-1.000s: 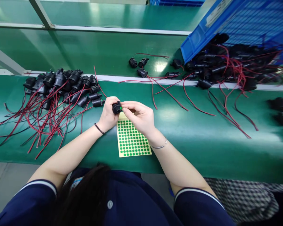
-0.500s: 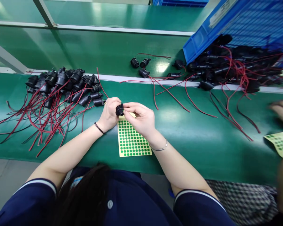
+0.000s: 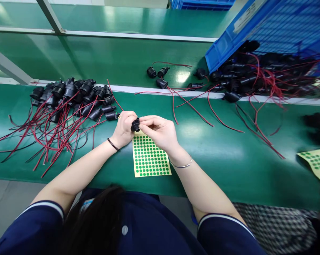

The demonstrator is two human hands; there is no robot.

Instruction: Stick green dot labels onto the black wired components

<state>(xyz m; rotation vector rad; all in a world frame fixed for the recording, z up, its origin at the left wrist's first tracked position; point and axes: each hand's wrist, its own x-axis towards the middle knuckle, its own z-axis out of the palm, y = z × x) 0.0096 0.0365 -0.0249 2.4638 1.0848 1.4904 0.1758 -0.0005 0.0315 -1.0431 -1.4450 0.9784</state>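
Note:
Held above the bench is a small black cylindrical part point(image 3: 135, 125) with a stepped, narrower end. My left hand point(image 3: 124, 126) is closed round its left side. At its right edge, the thumb and fingertips of my right hand point(image 3: 160, 131) are pinched together, touching the part; whatever sits between them is hidden. Beneath my hands lies a pale yellow sheet of round green stickers point(image 3: 151, 157), its top partly covered by the right hand. Left of my hands is a heap of similar black parts point(image 3: 69, 88) with long red and black wires point(image 3: 61, 138).
A tilted blue crate point(image 3: 215, 53) at the right spills more wired black parts point(image 3: 245, 76). Several loose ones point(image 3: 162, 83) lie near the bench's back strip. Another sticker sheet point(image 3: 318, 161) lies at far right, near blurred dark parts point(image 3: 319, 124). A metal post point(image 3: 50, 16) rises at left.
A co-worker's hand at the far right has left the view, and blurred dark parts now show there. My hands keep nearly the same position on the black part.

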